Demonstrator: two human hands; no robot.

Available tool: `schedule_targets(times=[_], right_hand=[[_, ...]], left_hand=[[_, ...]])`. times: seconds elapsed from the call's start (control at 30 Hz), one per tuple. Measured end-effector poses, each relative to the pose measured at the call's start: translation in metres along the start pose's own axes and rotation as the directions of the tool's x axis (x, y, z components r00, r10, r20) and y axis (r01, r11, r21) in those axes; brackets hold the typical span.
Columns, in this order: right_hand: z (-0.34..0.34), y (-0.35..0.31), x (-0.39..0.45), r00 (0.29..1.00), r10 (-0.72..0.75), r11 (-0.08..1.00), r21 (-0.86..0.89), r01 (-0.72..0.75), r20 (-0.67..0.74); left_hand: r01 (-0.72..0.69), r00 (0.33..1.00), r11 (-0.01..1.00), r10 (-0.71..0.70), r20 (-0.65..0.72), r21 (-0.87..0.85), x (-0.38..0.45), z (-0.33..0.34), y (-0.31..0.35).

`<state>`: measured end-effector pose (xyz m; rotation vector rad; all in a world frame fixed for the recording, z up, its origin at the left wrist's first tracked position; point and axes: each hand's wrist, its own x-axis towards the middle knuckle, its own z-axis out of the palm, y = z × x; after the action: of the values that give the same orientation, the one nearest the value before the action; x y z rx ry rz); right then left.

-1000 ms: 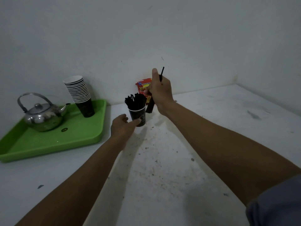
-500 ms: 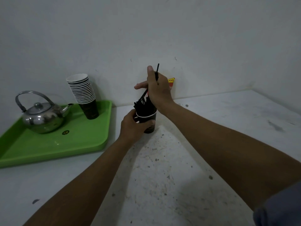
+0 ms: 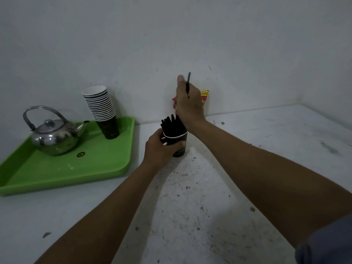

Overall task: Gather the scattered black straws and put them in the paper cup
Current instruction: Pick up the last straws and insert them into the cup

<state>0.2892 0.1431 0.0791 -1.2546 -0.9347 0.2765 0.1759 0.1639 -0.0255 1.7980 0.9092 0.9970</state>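
A black paper cup [image 3: 179, 144] stands on the white counter near the back wall, packed with several black straws [image 3: 172, 124] that stick up above its white rim. My left hand [image 3: 159, 149] grips the cup from the left side. My right hand [image 3: 188, 102] is just above and behind the cup and holds black straws [image 3: 188, 80]; one end pokes up past my thumb and the lower ends reach down into the cup.
A green tray [image 3: 62, 168] lies at the left with a steel kettle [image 3: 53, 136] and a stack of paper cups [image 3: 102, 109]. A red and yellow packet [image 3: 205, 95] leans on the wall behind my right hand. The stained counter [image 3: 190, 206] runs to a corner at the right.
My left hand closed round the cup from a loose touch. My right hand brought its straws over the cup and lowered their ends into it.
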Motion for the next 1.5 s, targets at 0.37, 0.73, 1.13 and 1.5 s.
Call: schedule_targets(times=[0.37, 0.73, 1.13, 1.5], right_hand=[[-0.008, 0.023, -0.012, 0.955, -0.020, 0.789, -0.582, 0.197, 0.295], [-0.022, 0.019, -0.012, 0.954, -0.212, 0.936, -0.238, 0.260, 0.212], [-0.029, 0.024, -0.025, 0.756, 0.044, 0.569, -0.638, 0.518, 0.653], [-0.060, 0.034, -0.041, 0.950, -0.148, 0.953, -0.219, 0.211, 0.274]], left_hand=[[-0.031, 0.999, 0.999, 0.031, 0.010, 0.006, 0.001, -0.003, -0.005], [-0.021, 1.000, 1.000, 0.021, -0.003, 0.024, -0.002, -0.001, -0.003], [-0.003, 1.000, 0.998, 0.003, -0.004, 0.069, -0.004, -0.001, -0.001], [-0.015, 1.000, 1.000, 0.015, 0.016, -0.028, -0.010, -0.021, 0.012]])
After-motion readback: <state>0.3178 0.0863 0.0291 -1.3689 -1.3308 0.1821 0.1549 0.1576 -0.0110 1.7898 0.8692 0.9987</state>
